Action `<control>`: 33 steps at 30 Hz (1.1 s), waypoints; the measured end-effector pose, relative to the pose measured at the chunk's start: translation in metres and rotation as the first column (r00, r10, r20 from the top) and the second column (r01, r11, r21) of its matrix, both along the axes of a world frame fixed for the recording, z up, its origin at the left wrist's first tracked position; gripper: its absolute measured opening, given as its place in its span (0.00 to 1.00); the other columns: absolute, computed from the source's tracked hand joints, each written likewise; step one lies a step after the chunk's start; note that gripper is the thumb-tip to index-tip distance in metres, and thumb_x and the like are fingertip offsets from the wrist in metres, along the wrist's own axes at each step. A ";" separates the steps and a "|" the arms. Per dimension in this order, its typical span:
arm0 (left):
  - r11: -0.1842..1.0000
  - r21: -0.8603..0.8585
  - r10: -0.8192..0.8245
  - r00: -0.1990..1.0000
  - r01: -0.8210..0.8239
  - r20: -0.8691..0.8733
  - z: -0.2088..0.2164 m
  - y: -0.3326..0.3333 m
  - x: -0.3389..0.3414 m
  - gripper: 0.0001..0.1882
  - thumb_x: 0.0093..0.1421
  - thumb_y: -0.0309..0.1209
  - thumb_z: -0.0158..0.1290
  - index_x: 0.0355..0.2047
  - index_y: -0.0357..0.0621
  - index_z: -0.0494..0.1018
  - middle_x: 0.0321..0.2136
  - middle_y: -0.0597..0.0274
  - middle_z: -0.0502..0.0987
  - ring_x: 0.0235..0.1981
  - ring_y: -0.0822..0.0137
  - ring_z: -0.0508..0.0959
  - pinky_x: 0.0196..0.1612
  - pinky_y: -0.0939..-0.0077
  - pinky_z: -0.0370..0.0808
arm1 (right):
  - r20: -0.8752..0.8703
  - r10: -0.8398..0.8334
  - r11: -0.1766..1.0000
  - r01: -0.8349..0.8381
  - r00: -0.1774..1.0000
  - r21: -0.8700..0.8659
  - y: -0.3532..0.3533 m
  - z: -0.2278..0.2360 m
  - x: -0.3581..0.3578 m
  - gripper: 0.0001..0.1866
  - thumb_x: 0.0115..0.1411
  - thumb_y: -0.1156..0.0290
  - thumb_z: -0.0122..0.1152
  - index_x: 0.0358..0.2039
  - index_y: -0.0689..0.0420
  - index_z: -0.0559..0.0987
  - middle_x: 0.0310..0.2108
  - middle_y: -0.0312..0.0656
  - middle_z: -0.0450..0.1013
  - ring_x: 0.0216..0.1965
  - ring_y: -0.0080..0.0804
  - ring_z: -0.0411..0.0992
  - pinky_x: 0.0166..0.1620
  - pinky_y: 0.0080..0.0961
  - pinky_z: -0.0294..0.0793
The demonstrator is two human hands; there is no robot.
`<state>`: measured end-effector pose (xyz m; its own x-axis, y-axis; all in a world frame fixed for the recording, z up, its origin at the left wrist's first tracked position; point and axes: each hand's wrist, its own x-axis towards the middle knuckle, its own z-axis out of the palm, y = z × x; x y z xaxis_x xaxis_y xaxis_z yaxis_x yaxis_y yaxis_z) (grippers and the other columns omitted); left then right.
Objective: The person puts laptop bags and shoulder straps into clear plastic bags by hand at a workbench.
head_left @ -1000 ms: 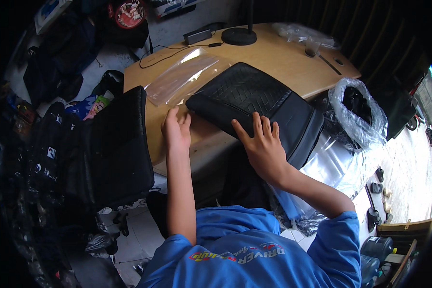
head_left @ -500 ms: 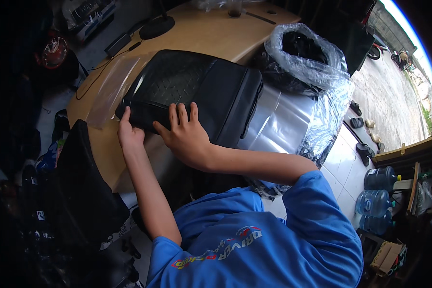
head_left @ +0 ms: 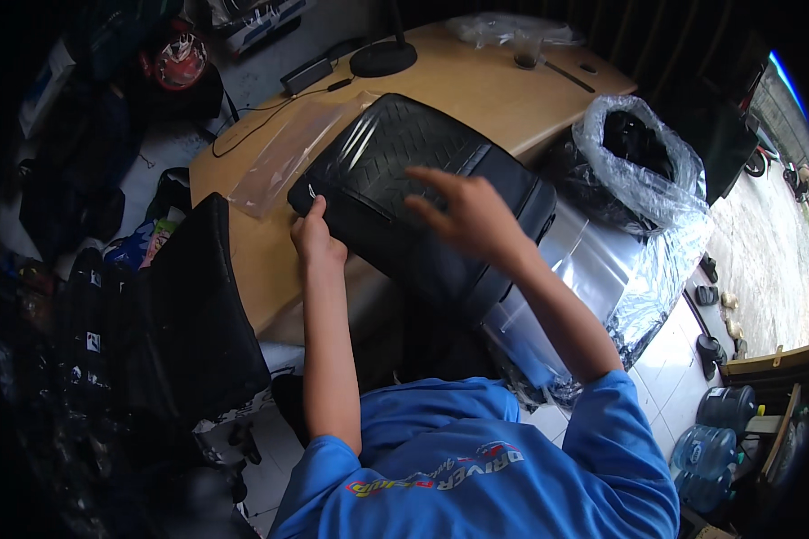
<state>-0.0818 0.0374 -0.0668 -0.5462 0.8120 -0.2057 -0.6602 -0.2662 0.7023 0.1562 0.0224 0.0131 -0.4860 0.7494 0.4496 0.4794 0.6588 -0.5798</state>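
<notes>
A black bag with a chevron-embossed, shiny panel lies slanted on the near edge of the wooden table. It looks like a backpack. My left hand grips its near left corner, thumb on top; the fingers beneath are hidden. Over the middle of the bag hovers my right hand, slightly blurred, with fingers stretched out and apart and nothing held. Whether its fingertips touch the bag I cannot tell. Right of the bag lie clear plastic sheets.
A flat clear plastic sleeve lies on the table beyond the bag's left side. To the right stands an open plastic bag holding black items. A black chair is at left; water bottles stand at lower right.
My right hand has come up off the bag's surface, where it lay flat, and turned. My left hand keeps hold of the corner. The whole view has shifted, so things appear farther right.
</notes>
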 end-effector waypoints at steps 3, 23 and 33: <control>0.996 -0.088 -0.016 0.998 0.010 -0.063 0.004 -0.008 -0.006 0.14 0.60 0.24 0.50 0.46 0.31 0.68 0.41 0.50 0.74 0.41 0.58 0.77 0.44 0.60 0.77 | -0.086 -0.344 0.939 0.344 0.935 -0.008 0.093 0.001 0.021 0.24 0.56 0.54 0.56 0.46 0.59 0.76 0.34 0.52 0.77 0.41 0.50 0.74 0.45 0.38 0.73; 0.912 0.278 -0.065 0.773 0.303 -0.631 0.070 -0.072 -0.044 0.20 0.61 0.28 0.51 0.52 0.34 0.65 0.47 0.56 0.73 0.46 0.67 0.74 0.50 0.73 0.70 | -0.846 -0.165 0.821 -0.405 0.508 -0.403 0.096 0.017 -0.002 0.20 0.60 0.60 0.57 0.43 0.66 0.76 0.32 0.39 0.74 0.32 0.22 0.72 0.37 0.19 0.72; 0.767 0.571 0.266 0.664 0.293 -0.699 0.224 -0.023 -0.078 0.20 0.58 0.29 0.55 0.50 0.35 0.69 0.44 0.58 0.75 0.48 0.70 0.72 0.54 0.75 0.65 | -0.909 0.196 0.917 -0.398 0.367 0.037 0.107 0.194 -0.021 0.16 0.61 0.60 0.56 0.37 0.63 0.76 0.32 0.39 0.73 0.32 0.25 0.71 0.35 0.20 0.71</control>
<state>-0.1601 0.0147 0.1574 -0.2662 0.5976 0.7563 -0.0338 -0.7899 0.6123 0.1351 0.1297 0.2074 -0.0981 0.7481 0.6563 -0.5739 0.4962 -0.6514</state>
